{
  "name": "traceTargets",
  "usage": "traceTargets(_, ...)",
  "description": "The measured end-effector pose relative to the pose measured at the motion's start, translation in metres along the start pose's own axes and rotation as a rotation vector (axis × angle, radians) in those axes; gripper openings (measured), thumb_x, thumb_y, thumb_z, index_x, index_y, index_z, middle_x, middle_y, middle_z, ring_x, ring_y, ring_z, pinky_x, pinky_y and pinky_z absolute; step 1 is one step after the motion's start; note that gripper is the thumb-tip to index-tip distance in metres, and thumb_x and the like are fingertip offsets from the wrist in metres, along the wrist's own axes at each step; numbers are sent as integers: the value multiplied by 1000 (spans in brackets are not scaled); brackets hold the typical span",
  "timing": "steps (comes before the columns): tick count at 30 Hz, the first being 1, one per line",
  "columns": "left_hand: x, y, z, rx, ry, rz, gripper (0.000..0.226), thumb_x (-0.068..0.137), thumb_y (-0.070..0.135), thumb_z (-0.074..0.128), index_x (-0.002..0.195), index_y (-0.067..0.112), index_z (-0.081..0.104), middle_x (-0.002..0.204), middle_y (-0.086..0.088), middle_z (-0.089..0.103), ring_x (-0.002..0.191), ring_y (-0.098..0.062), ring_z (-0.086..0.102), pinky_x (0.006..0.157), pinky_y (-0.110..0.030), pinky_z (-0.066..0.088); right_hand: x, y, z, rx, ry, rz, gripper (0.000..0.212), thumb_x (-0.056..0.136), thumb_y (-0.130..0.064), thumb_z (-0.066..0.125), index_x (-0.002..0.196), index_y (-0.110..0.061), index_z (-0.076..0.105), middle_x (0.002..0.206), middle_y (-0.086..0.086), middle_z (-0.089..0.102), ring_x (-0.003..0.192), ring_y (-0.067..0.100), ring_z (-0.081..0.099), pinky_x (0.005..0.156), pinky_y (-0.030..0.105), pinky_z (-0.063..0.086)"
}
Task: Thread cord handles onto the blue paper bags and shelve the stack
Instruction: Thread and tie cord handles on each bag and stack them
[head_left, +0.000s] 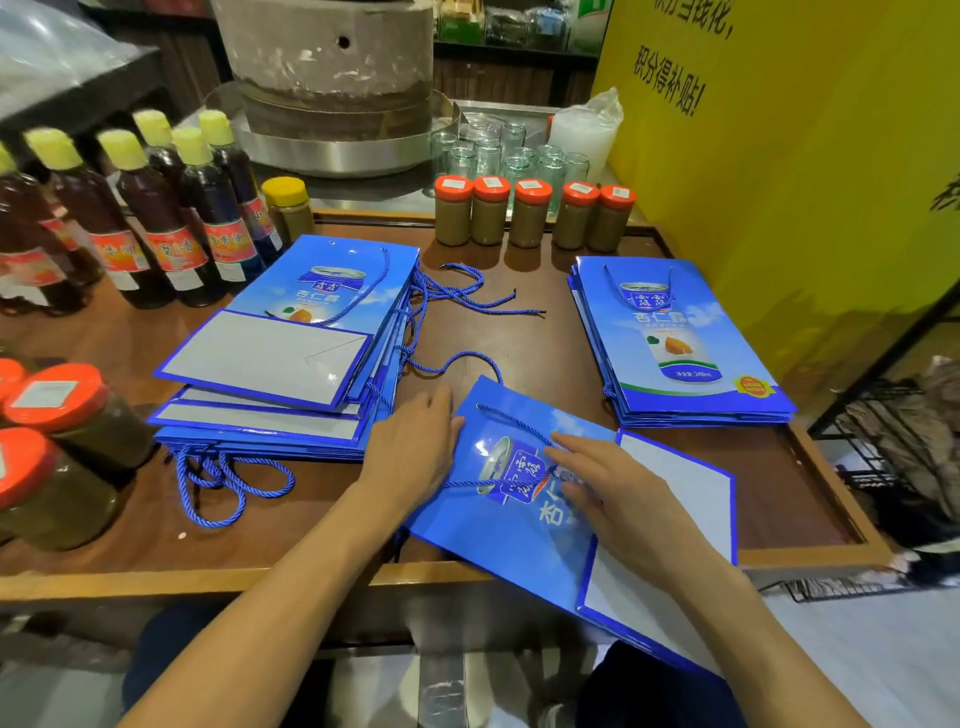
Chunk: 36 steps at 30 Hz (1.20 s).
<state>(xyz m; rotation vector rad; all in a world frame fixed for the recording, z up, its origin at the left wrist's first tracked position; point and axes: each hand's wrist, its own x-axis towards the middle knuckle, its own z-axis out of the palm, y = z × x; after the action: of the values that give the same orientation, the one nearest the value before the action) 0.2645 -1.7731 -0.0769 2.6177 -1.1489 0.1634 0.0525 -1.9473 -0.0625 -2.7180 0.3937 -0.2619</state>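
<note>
Fairly bright, even indoor light falls from overhead on the wooden table (545, 364), striking white glare off the glossy top bag (270, 353) of the left stack and the near bag (519, 540) and leaving only soft shadows under the stacks. A dark slanting shadow crosses the lower yellow wall (779, 182) at right. The wide lens bows the table's near edge and leans the bottles (156, 218) at left, while the plastic sheet (47, 47) at far left and the very near foreground are smeared and out of focus.
</note>
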Motion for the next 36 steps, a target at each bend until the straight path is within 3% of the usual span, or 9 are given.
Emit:
traceTargets(3, -19, -6, -17, -66, 127, 252, 35, 104, 47, 41, 115, 20, 60, 110, 1, 57, 93, -22, 59, 67, -32, 45, -31, 14, -13, 40, 133, 139, 34, 100, -26, 66, 135, -26, 66, 138, -8, 65, 125, 13, 59, 102, 24, 41)
traceTargets(6, -48, -12, -24, -150, -32, 459, 60, 97, 73, 39, 129, 27, 63, 137, 3, 57, 120, -21, 56, 96, -40, 50, -59, 24, -23, 19, 100, 231, 40, 99, -49, 57, 133, -29, 67, 140, -12, 63, 128, 6, 52, 106, 27, 38)
traceTargets(10, -74, -14, -14, -35, -232, 455, 113, 71, 101, 34, 157, 28, 39, 164, -2, 35, 151, -23, 35, 120, -44, 36, -87, 31, -14, 74, 121, 316, 54, 96, -65, 51, 134, -29, 67, 150, -12, 52, 141, 9, 43, 117, 37, 35)
traceTargets(14, -81, -7, -14, 39, -213, 437, 106, 74, 94, 44, 156, 26, 41, 161, -2, 42, 150, -24, 39, 121, -47, 34, -99, 25, -19, 282, 215, 437, 49, 92, -64, 52, 129, -37, 68, 144, -22, 54, 136, -2, 43, 113, 44, 45)
traceTargets(22, -73, -15, -38, -13, -29, 504, 72, 101, 73, 20, 134, 24, 62, 122, 0, 73, 106, -24, 72, 85, -39, 59, -88, -5, -64, 668, 232, 401, 28, 108, -32, 51, 109, -35, 79, 117, -25, 73, 114, -5, 64, 106, 29, 49)
traceTargets(25, -67, -23, -61, -59, 186, 434, 55, 105, 67, 17, 118, 34, 60, 88, 6, 78, 72, -21, 74, 54, -31, 53, -79, -18, -92, 859, 497, 302, 44, 107, -45, 43, 117, -20, 77, 121, -3, 76, 119, 15, 67, 106, 41, 51)
traceTargets(29, -56, -29, -88, -140, 337, 320, 51, 107, 63, 17, 95, 33, 57, 53, 7, 57, 44, -21, 57, 45, -21, 29, -43, -19, -98, 797, 656, 161, 33, 101, -32, 58, 134, -29, 64, 141, -8, 64, 136, 16, 55, 117, 53, 41)
traceTargets(33, -46, -32, -96, -207, 450, 277, 43, 109, 58, 19, 91, 30, 47, 46, 0, 54, 40, -30, 54, 45, -23, 27, 10, -23, -97, 742, 655, 218, 83, 91, -20, 79, 158, -35, 33, 164, -13, 34, 139, -3, 45, 118, 34, 41)
traceTargets(36, -46, -33, -90, -267, 460, 242, 47, 109, 59, 19, 97, 30, 54, 49, -2, 59, 44, -30, 58, 46, -25, 37, 48, -33, -92, 867, 717, 255, 99, 88, -17, 82, 163, -32, 19, 167, -16, 23, 141, 8, 43, 112, 31, 44)
